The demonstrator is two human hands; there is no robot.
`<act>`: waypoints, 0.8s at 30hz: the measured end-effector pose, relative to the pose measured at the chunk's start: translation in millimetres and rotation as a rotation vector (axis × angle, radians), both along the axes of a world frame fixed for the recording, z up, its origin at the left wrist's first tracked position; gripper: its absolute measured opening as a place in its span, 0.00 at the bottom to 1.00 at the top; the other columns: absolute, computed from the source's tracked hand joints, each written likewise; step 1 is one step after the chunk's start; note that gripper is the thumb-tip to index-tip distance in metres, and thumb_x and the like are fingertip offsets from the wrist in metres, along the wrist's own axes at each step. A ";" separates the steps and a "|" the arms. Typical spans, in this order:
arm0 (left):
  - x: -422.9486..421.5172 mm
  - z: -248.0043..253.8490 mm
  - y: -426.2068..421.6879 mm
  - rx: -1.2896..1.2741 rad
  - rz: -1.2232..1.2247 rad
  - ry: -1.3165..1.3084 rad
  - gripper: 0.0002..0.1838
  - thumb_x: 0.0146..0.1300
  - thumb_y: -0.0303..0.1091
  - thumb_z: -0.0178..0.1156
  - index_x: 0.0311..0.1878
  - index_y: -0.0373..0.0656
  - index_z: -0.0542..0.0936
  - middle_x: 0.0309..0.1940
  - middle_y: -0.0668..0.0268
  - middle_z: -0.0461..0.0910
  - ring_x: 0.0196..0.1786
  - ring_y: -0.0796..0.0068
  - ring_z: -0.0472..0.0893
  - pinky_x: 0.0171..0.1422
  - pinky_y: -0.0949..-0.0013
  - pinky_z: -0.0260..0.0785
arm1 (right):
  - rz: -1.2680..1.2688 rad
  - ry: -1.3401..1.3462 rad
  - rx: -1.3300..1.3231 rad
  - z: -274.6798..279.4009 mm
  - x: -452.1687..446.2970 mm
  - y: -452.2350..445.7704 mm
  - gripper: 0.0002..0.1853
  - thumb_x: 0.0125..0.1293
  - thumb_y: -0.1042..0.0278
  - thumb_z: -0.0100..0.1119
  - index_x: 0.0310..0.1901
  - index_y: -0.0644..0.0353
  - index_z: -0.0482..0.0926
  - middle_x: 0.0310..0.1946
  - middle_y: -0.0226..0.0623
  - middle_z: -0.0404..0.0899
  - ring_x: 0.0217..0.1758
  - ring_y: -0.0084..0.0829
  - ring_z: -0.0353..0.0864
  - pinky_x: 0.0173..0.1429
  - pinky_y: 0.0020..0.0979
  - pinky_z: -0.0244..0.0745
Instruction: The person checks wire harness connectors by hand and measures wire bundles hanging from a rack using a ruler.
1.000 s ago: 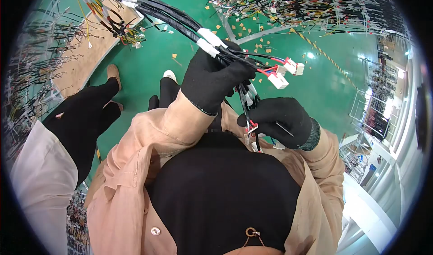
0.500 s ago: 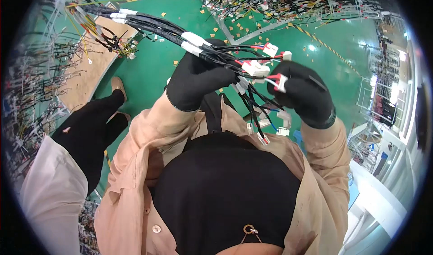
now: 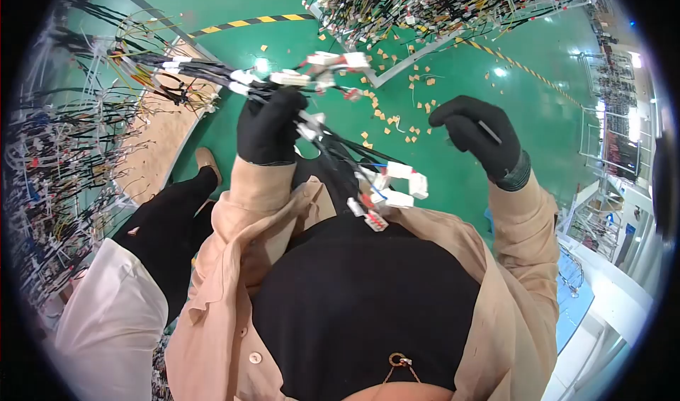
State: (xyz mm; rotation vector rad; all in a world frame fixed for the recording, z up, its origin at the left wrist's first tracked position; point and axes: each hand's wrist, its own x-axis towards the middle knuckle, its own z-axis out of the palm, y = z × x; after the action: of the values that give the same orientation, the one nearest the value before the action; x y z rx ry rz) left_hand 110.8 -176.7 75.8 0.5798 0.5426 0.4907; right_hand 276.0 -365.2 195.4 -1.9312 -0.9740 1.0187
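Observation:
My left hand [image 3: 269,128], in a black glove, is closed around a wire harness [image 3: 209,71] of black-sleeved cables with white tape wraps. From my fist one group of branches ends in blurred white connectors [image 3: 333,62] up and to the right. Another group hangs toward my chest, ending in white connectors [image 3: 398,188] and a white connector with red marks [image 3: 375,220]. My right hand [image 3: 485,135], also gloved in black, is apart from the harness on the right. Its fingers are bent and loosely apart, with nothing visible held.
Dense hanging wire harnesses [image 3: 425,8] fill a rack at the top, and more [image 3: 64,188] crowd the left. A wooden board [image 3: 159,139] lies at left. Another person's white-clothed part [image 3: 113,302] and dark leg are close on my left. Small tan pieces [image 3: 386,117] litter the green floor.
My right hand has come away from the connectors and moved slightly right. My left hand has shifted left with the harness, whose connector ends have swung.

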 end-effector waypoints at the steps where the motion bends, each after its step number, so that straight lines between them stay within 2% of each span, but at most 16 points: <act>1: -4.3 -2.1 6.9 -0.042 0.020 0.013 0.07 0.53 0.29 0.54 0.35 0.38 0.73 0.23 0.65 0.74 0.25 0.76 0.74 0.28 0.74 0.67 | 0.043 -0.069 -0.007 -3.1 -1.6 -0.8 0.07 0.58 0.73 0.49 0.35 0.65 0.75 0.27 0.35 0.76 0.27 0.21 0.72 0.32 0.22 0.68; 2: -5.7 -2.8 10.3 -0.070 0.105 0.029 0.08 0.54 0.30 0.54 0.36 0.37 0.72 0.23 0.64 0.74 0.26 0.75 0.74 0.30 0.74 0.67 | 0.081 -0.074 -0.009 -6.8 -3.9 -0.4 0.07 0.58 0.73 0.50 0.35 0.65 0.75 0.28 0.36 0.76 0.28 0.23 0.74 0.34 0.23 0.68; 4: -13.7 -6.6 20.3 -0.065 0.089 -0.044 0.09 0.56 0.31 0.54 0.37 0.37 0.71 0.24 0.64 0.74 0.27 0.76 0.73 0.32 0.74 0.67 | 0.166 -0.080 -0.002 -17.6 -9.3 4.7 0.07 0.57 0.73 0.51 0.35 0.65 0.75 0.29 0.39 0.77 0.31 0.26 0.76 0.37 0.26 0.70; 7: -24.9 -18.9 36.2 -0.084 0.054 -0.060 0.09 0.56 0.31 0.53 0.38 0.37 0.70 0.25 0.64 0.73 0.28 0.75 0.74 0.33 0.73 0.67 | 0.181 0.007 0.041 -37.8 -18.6 20.9 0.07 0.56 0.72 0.52 0.35 0.64 0.76 0.28 0.38 0.77 0.30 0.27 0.77 0.37 0.25 0.71; 8: -26.0 -25.0 40.9 -0.090 0.043 -0.062 0.09 0.56 0.31 0.53 0.39 0.38 0.70 0.26 0.64 0.73 0.28 0.75 0.74 0.34 0.73 0.67 | 0.198 0.036 0.080 -41.9 -20.2 30.3 0.08 0.56 0.71 0.52 0.36 0.64 0.76 0.27 0.37 0.77 0.30 0.25 0.76 0.37 0.25 0.71; 9: -22.2 -24.8 45.2 -0.089 0.001 -0.183 0.10 0.56 0.31 0.53 0.40 0.38 0.70 0.27 0.64 0.73 0.29 0.74 0.74 0.35 0.72 0.68 | 0.187 0.097 0.104 -46.5 -23.1 39.6 0.08 0.56 0.71 0.52 0.35 0.64 0.76 0.28 0.37 0.77 0.30 0.24 0.76 0.37 0.25 0.71; 11: -26.6 -19.9 38.5 -0.078 -0.008 -0.192 0.12 0.56 0.30 0.53 0.43 0.38 0.69 0.28 0.64 0.74 0.30 0.74 0.74 0.35 0.71 0.68 | 0.165 0.217 0.145 -55.7 -29.9 58.0 0.08 0.57 0.71 0.52 0.35 0.64 0.76 0.28 0.36 0.78 0.30 0.23 0.76 0.37 0.24 0.71; 13: -28.7 -26.4 38.1 -0.004 -0.064 -0.212 0.15 0.55 0.28 0.53 0.46 0.38 0.68 0.33 0.63 0.75 0.34 0.73 0.75 0.38 0.70 0.69 | 0.204 0.202 0.090 -61.4 -37.0 78.1 0.09 0.55 0.68 0.54 0.35 0.62 0.76 0.28 0.37 0.77 0.29 0.24 0.76 0.37 0.25 0.70; 15: -30.2 -23.1 27.9 0.034 -0.015 -0.127 0.16 0.54 0.27 0.53 0.47 0.38 0.67 0.35 0.63 0.74 0.35 0.73 0.75 0.38 0.70 0.69 | 0.256 0.202 -0.017 -64.0 -45.3 96.4 0.10 0.53 0.65 0.55 0.36 0.61 0.76 0.28 0.37 0.77 0.29 0.26 0.76 0.37 0.26 0.70; 16: -27.6 -21.3 22.5 -0.026 0.046 -0.122 0.17 0.54 0.26 0.53 0.47 0.38 0.66 0.35 0.63 0.74 0.35 0.74 0.75 0.37 0.72 0.68 | 0.364 0.149 -0.013 -67.8 -48.2 103.0 0.12 0.52 0.61 0.55 0.34 0.59 0.76 0.28 0.39 0.77 0.29 0.32 0.76 0.37 0.30 0.70; 19: -32.8 -21.0 14.7 0.038 0.030 -0.043 0.15 0.54 0.28 0.52 0.46 0.38 0.66 0.31 0.65 0.72 0.33 0.77 0.73 0.36 0.74 0.66 | 0.524 -0.056 -0.069 -83.6 -54.7 108.8 0.10 0.53 0.64 0.56 0.34 0.61 0.77 0.26 0.37 0.76 0.28 0.26 0.75 0.35 0.26 0.69; 20: -34.5 -31.8 13.8 0.109 0.028 0.004 0.14 0.55 0.31 0.52 0.45 0.38 0.67 0.30 0.66 0.72 0.32 0.79 0.72 0.36 0.75 0.65 | 0.549 -0.157 -0.043 -86.2 -55.8 108.8 0.11 0.52 0.62 0.55 0.34 0.59 0.77 0.26 0.39 0.76 0.29 0.32 0.76 0.36 0.29 0.70; 24: -35.3 -33.8 10.0 0.143 0.051 0.096 0.16 0.55 0.33 0.53 0.46 0.39 0.68 0.31 0.67 0.72 0.32 0.80 0.72 0.36 0.76 0.65 | 0.567 -0.241 -0.072 -82.6 -60.3 109.6 0.11 0.52 0.63 0.54 0.32 0.60 0.77 0.25 0.41 0.76 0.29 0.36 0.77 0.35 0.31 0.71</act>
State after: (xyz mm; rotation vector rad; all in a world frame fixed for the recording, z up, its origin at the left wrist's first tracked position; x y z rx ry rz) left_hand 75.5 -166.7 42.0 0.7299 0.6184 0.5549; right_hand 215.7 -255.6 112.8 -1.9067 -1.7080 1.1505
